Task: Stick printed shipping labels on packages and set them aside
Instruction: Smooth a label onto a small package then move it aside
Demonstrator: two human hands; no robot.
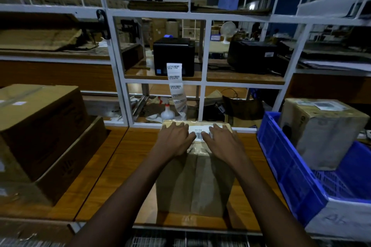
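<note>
A tall brown cardboard package [195,182] stands on the wooden bench in front of me. On its top lies a white shipping label [199,132] with a barcode. My left hand [174,139] lies flat on the label's left end, fingers straight. My right hand [222,140] lies flat on the label's right end in the same way. Behind the package a black label printer [173,59] sits on a shelf, and a strip of printed labels [176,88] hangs down from its slot.
Large cardboard boxes [43,132] are stacked at the left of the bench. At the right a blue plastic crate [289,168] holds a labelled carton [323,132]. A white metal rack [202,82] rises behind, with a second printer [254,55] and a spray bottle [167,110].
</note>
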